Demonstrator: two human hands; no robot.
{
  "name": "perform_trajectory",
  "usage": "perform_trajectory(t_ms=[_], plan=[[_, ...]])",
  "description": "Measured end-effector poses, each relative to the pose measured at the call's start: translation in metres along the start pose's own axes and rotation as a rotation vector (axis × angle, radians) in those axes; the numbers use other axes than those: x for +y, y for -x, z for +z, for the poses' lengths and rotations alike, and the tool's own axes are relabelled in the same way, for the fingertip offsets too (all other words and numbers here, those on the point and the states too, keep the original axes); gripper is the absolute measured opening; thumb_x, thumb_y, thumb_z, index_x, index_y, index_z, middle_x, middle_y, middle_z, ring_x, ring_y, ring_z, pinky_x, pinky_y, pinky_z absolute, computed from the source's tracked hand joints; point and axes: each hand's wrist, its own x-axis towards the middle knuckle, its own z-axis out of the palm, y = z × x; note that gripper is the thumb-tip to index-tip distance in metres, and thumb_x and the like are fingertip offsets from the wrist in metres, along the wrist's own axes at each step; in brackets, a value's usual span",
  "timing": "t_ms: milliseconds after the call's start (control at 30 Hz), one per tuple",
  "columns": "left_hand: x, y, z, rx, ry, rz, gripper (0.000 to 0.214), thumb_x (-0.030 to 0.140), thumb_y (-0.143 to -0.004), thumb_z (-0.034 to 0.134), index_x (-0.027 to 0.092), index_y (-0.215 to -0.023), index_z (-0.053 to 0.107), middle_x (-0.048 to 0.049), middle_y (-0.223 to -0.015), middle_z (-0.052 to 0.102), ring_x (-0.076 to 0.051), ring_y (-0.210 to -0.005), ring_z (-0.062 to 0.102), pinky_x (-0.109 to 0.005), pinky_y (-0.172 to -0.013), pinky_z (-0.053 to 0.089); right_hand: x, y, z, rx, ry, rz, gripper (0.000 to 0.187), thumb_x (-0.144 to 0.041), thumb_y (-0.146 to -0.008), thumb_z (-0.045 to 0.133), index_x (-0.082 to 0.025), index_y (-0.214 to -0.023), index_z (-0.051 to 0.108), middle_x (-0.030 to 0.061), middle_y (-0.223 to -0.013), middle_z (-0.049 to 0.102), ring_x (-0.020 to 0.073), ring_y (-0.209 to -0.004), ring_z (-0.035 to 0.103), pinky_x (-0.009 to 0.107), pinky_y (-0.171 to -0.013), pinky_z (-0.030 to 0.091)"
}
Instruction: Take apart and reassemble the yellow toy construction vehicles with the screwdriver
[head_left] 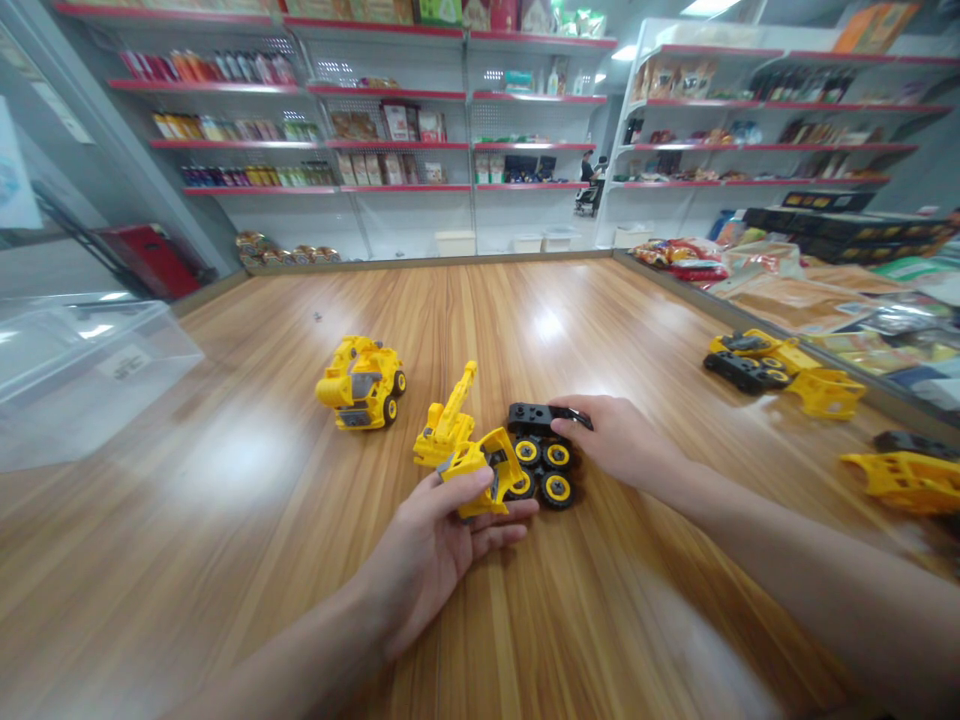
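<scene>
Two grasping hands, left hand (431, 545), right hand (619, 440), on one yellow toy digger (457, 445); one toy truck (360, 385) nearby.

Left hand (442, 530) palm-up, right hand (619, 440) palm-down.

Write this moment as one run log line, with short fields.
left hand: holds yellow excavator body | right hand: grips black wheeled chassis | nearby: yellow toy truck on wooden table

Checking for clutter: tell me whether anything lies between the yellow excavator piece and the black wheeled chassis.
Nothing visible does. The left hand holds the yellow excavator piece right against the black wheeled chassis, which the right hand grips. The yellow mixer truck stands apart, further left.
</scene>
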Motion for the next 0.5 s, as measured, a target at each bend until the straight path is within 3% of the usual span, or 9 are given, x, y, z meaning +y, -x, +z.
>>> perform_trajectory(t_ms=[400,500], plan=[[0.0004,0.001,0.0024,-0.024,-0.013,0.003,0.03,0.023,-0.086,0.06,0.011,-0.114,0.056,-0.0177,-0.117,0.067,-0.032,-0.102,0.069,-0.044,-0.092,0.052,-0.0046,0.0022,-0.0019,-0.013,0.014,0.011,0.03,-0.034,-0.093,0.052,-0.026,-0.117,0.068,0.0044,-0.108,0.074,0.0235,-0.099,0.068,0.031,-0.082,0.048],[0.0008,0.0025,0.0046,0.002,-0.068,0.025,0.029,0.023,-0.086,0.061,0.012,-0.111,0.055,-0.0174,-0.115,0.067,-0.033,-0.101,0.069,-0.045,-0.087,0.055,-0.0053,0.0022,-0.0019,-0.008,0.032,0.051,0.03,-0.035,-0.092,0.054,-0.026,-0.117,0.068,0.0047,-0.105,0.075,0.0232,-0.095,0.069,0.031,-0.079,0.048]])
